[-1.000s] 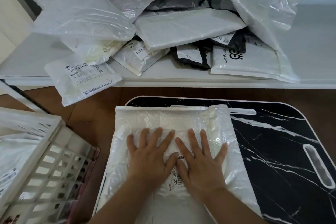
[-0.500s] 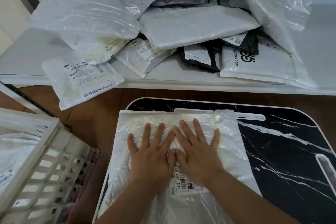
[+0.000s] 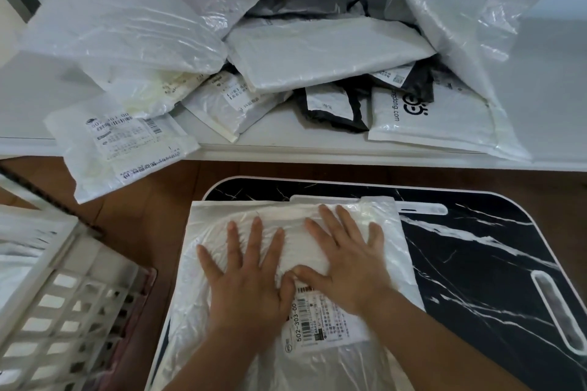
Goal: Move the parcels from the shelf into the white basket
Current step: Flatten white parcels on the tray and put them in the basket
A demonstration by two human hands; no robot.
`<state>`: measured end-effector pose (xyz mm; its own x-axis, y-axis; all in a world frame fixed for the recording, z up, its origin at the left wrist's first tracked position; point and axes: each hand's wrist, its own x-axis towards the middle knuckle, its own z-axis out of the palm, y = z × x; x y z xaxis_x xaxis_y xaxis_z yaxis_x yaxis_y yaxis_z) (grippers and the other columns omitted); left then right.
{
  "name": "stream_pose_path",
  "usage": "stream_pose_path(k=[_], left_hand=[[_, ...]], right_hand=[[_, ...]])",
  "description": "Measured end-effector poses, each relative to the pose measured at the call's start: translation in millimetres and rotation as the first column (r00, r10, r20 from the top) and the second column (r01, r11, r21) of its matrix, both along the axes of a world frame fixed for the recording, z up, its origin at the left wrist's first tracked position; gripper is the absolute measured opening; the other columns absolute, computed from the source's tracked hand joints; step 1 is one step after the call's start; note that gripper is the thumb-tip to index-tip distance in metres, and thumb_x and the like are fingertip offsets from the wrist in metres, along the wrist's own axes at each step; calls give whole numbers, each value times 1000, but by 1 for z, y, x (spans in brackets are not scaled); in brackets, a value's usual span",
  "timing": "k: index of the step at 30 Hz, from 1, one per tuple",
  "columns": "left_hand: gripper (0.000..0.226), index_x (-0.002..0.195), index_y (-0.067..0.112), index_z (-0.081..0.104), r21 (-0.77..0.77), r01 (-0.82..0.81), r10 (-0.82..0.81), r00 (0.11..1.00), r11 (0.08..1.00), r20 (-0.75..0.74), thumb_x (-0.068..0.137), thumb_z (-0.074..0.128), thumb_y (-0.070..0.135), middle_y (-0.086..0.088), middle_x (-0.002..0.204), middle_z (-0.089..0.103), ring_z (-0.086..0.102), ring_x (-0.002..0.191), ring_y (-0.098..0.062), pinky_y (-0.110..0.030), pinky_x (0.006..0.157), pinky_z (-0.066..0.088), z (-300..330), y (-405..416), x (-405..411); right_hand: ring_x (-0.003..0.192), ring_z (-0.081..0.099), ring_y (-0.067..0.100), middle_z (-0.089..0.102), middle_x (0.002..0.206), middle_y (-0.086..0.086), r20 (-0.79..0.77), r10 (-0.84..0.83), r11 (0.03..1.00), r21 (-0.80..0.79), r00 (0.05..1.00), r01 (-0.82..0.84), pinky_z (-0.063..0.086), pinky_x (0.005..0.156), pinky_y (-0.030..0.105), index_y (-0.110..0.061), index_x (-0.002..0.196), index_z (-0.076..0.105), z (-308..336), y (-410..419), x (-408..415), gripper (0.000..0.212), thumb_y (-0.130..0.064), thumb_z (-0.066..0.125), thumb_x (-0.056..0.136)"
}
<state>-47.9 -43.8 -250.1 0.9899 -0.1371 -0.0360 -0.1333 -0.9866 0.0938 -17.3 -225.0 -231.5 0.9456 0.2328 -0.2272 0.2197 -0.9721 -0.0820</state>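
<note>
On marble-pattern table [image 3: 476, 263], I see white poly mailer [image 3: 317, 352] lying flat; left hand [image 3: 251, 279] and right hand [image 3: 352, 267] press it, fingers straight, gripping nothing, likely flattening it. White basket [image 3: 63, 311] near left; other parcels [image 3: 286, 67] on shelf [image 3: 546, 79].

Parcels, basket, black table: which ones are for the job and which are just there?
For the job: parcels piled on the shelf, parcel under both hands, white basket, left hand, right hand.
Just there: black marble table, wooden floor.
</note>
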Motion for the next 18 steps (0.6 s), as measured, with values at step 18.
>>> stream_pose_path(k=[18], left_hand=[[56, 148, 36, 27, 15, 99, -99, 995, 995, 1, 95, 24, 54, -8, 157, 28, 16, 145, -35, -71, 101, 15, 0, 9, 0]], right_hand=[[145, 6, 40, 9, 162, 5, -114, -160, 986, 24, 981, 163, 7, 96, 80, -50, 146, 17, 3, 41, -97, 66, -75, 5, 86]])
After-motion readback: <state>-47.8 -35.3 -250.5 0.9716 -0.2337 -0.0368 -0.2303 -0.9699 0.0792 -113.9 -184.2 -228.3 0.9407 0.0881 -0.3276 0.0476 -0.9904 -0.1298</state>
